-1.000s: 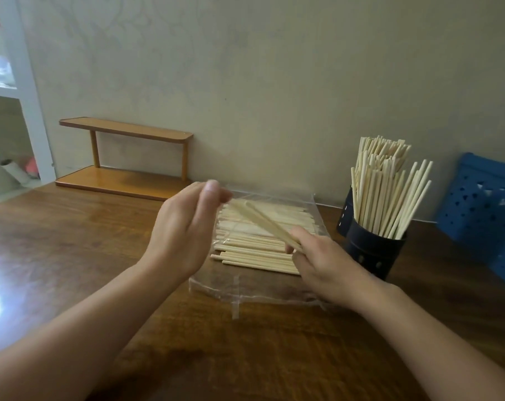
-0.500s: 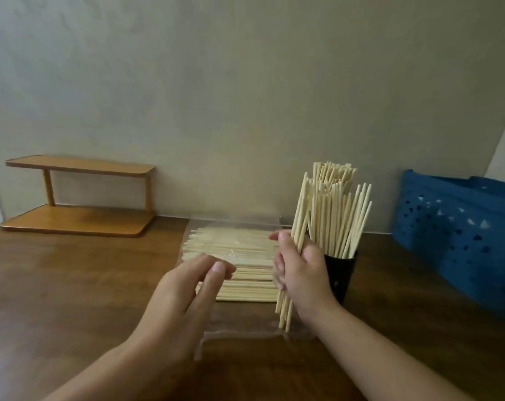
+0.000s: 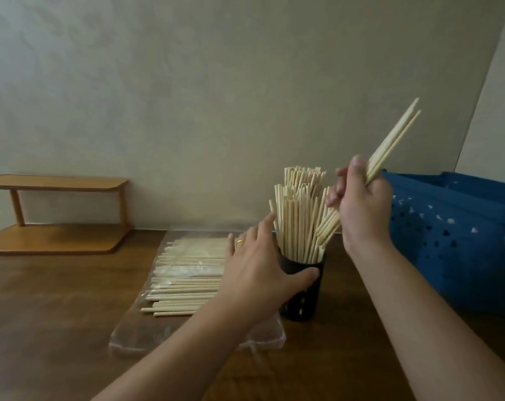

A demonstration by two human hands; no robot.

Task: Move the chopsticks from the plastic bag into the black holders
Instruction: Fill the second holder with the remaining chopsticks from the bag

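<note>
On the wooden bench (image 3: 57, 314), the left hand (image 3: 257, 273) steadies the crowded black holder (image 3: 301, 290); the right hand (image 3: 361, 204) pinches a few chopsticks (image 3: 390, 143) above it. Many remain bagged (image 3: 187, 273) beside the left hand.

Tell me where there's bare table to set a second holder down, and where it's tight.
Bare wooden table lies left of the plastic bag, before the wooden shelf. Another strip runs between the black holder and blue basket, though the right forearm crosses it. Tight: the left hand wraps the holder, and the right hand tilts chopsticks above.
</note>
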